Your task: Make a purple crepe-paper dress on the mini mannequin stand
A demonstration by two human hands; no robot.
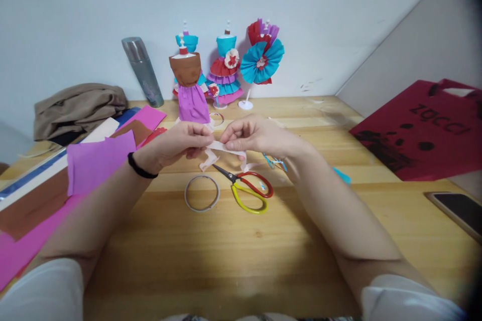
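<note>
Left hand [192, 139] and right hand [254, 135] pinch a pale strip [228, 148] over the worktop [211, 256], on the scissors' [234, 178] far side; light, even tension suits what may be thin paper, blurred here.

Just beyond the red-and-yellow-handled scissors [234, 178], the left hand [188, 139] and right hand [256, 135] pinch a pale paper strip [225, 148]. A thin ring [202, 210] lies left of the scissors; a purple-skirted miniature mannequin [189, 83] stands behind.

Head-worn view, facing forward, down over table [181, 256]
</note>
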